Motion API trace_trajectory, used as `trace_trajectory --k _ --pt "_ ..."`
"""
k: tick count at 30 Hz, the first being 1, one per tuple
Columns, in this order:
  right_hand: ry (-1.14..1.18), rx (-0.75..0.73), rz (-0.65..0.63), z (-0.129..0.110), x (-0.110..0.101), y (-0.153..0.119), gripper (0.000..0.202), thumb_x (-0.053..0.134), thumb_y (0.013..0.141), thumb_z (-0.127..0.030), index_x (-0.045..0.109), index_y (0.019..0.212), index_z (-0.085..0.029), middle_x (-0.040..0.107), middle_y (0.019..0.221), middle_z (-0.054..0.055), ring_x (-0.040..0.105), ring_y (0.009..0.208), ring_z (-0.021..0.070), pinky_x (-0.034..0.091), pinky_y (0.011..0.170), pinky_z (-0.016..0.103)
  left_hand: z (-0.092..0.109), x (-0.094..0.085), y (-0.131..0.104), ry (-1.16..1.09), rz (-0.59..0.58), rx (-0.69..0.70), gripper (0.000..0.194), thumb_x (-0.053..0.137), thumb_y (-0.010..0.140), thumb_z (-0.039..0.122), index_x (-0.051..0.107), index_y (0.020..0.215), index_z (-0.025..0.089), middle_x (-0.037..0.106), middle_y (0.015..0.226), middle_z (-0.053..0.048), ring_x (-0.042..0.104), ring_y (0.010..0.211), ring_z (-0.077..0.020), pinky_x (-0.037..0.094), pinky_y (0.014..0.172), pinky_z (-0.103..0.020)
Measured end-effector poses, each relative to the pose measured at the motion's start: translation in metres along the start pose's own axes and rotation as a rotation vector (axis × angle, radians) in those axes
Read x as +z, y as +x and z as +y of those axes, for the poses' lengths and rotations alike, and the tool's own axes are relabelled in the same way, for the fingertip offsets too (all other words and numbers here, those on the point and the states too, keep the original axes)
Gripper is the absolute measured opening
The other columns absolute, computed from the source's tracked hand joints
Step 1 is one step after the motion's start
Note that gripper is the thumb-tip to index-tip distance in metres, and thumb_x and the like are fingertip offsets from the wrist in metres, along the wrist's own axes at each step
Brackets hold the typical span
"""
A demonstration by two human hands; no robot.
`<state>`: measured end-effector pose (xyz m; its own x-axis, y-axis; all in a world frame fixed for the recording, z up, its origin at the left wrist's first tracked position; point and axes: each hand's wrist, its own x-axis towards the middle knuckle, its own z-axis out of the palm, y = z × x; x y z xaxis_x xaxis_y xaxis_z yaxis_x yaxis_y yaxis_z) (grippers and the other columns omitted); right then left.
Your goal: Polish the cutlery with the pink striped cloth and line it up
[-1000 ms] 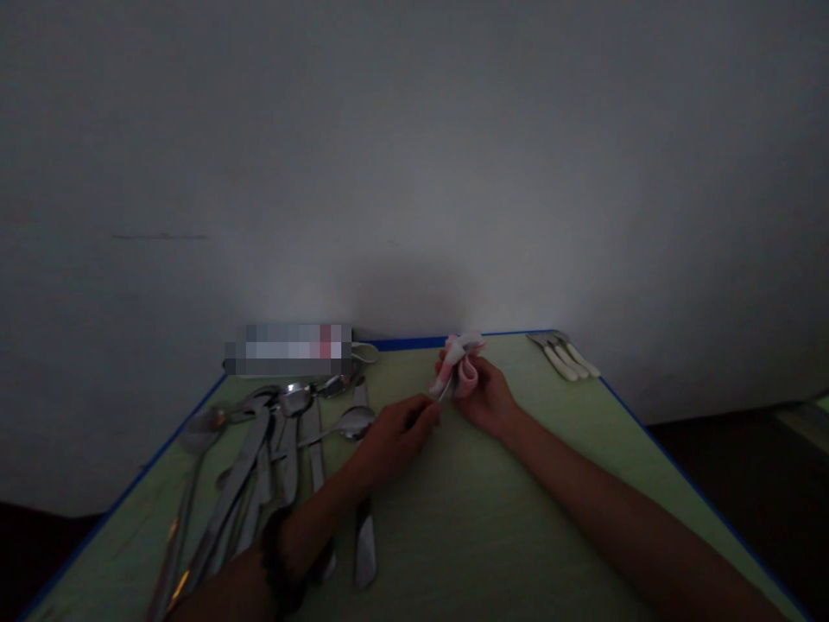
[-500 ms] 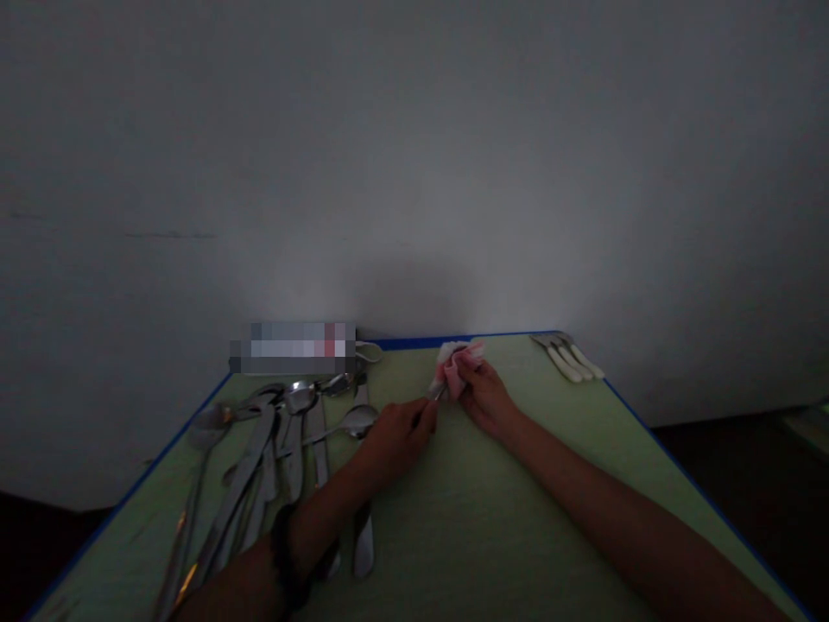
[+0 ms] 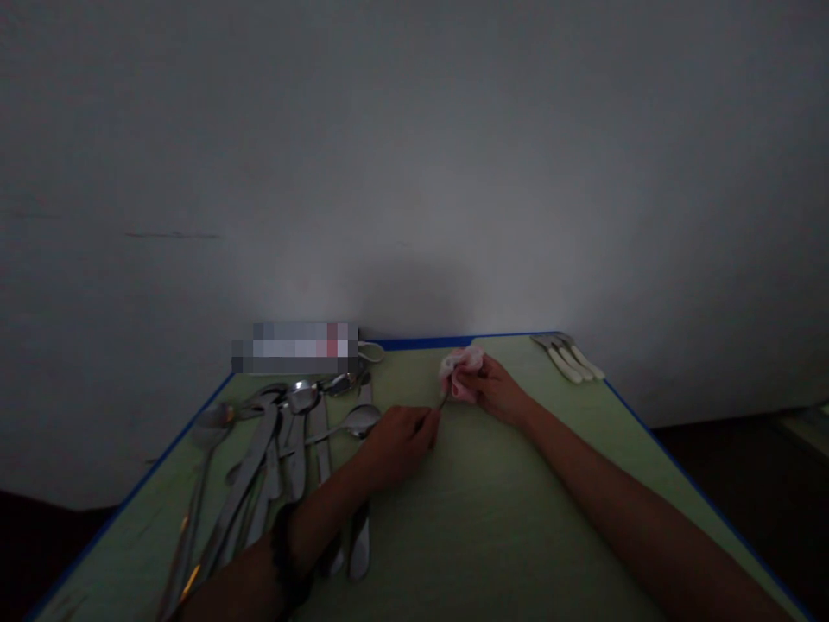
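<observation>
Pink cloth (image 3: 461, 386) pinched in right hand (image 3: 502, 393), hiding far end of thin utensil (image 3: 444, 401), left hand (image 3: 401, 439) pinching its near end

No legible text; pixelated patch (image 3: 299, 348) unreadable.

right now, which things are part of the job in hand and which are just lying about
In use:
pink-and-white cloth, in the right hand
thin utensil, in the left hand, far end hidden by cloth

Apparently just lying about:
spoon amid other metal cutlery, left
white-handled forks, far right corner
</observation>
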<state>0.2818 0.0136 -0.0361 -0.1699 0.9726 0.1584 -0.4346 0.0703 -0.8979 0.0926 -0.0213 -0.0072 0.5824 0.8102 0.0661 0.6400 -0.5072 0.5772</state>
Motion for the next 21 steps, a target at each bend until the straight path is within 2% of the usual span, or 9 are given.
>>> trace_trajectory --k 5,10,12,16,18,21 --pt "-0.115 0.091 -0.160 -0.006 -0.009 -0.001 0.030 0.069 0.068 -0.018 0.061 0.097 -0.018 0.067 0.086 0.001 0.062 0.076 0.0118 0.048 0.072 0.025 0.002 -0.003 -0.005 0.046 -0.075 0.026 0.051 0.026 0.091 0.037 0.058 0.057 0.017 0.059 0.057 -0.002 0.056 0.060 -0.0159 0.036 0.064 -0.025" --pt "-0.152 0.207 -0.192 -0.016 -0.011 -0.004 0.035 0.074 0.061 -0.015 0.063 0.095 -0.016 0.069 0.087 0.003 0.064 0.076 0.0131 0.049 0.073 0.026 0.003 -0.007 -0.008 0.027 -0.122 0.038 0.053 0.026 0.091 0.038 0.062 0.059 0.018 0.060 0.058 -0.003 0.057 0.063 -0.0161 0.038 0.069 -0.025" --pt "-0.124 0.240 -0.227 -0.020 -0.010 -0.006 0.036 0.074 0.060 -0.014 0.063 0.094 -0.015 0.069 0.089 0.004 0.064 0.077 0.0139 0.049 0.073 0.027 0.003 -0.007 -0.008 0.019 -0.122 0.033 0.053 0.026 0.091 0.038 0.061 0.057 0.018 0.057 0.054 -0.002 0.056 0.060 -0.0157 0.038 0.067 -0.025" --pt "-0.071 0.291 -0.341 -0.023 -0.008 -0.008 0.039 0.071 0.065 -0.014 0.062 0.103 -0.012 0.068 0.094 0.008 0.063 0.081 0.0141 0.048 0.074 0.026 0.006 -0.006 -0.006 -0.010 -0.111 0.002 0.054 0.025 0.091 0.038 0.057 0.052 0.018 0.051 0.045 0.000 0.053 0.050 -0.0148 0.037 0.060 -0.024" --pt "-0.046 0.257 -0.307 -0.019 -0.008 -0.006 0.036 0.071 0.067 -0.016 0.062 0.102 -0.014 0.068 0.092 0.006 0.063 0.081 0.0136 0.048 0.075 0.026 0.006 -0.006 -0.005 -0.045 -0.103 -0.010 0.054 0.025 0.090 0.038 0.057 0.052 0.018 0.051 0.045 0.001 0.053 0.049 -0.0145 0.037 0.058 -0.024" --pt "-0.053 0.167 -0.184 -0.010 -0.008 -0.003 0.026 0.070 0.069 -0.022 0.065 0.093 -0.016 0.069 0.089 0.003 0.062 0.081 0.0121 0.046 0.079 0.025 0.005 -0.006 -0.004 -0.129 -0.119 -0.047 0.055 0.023 0.091 0.042 0.058 0.056 0.017 0.050 0.043 0.002 0.052 0.045 -0.0139 0.037 0.055 -0.023"
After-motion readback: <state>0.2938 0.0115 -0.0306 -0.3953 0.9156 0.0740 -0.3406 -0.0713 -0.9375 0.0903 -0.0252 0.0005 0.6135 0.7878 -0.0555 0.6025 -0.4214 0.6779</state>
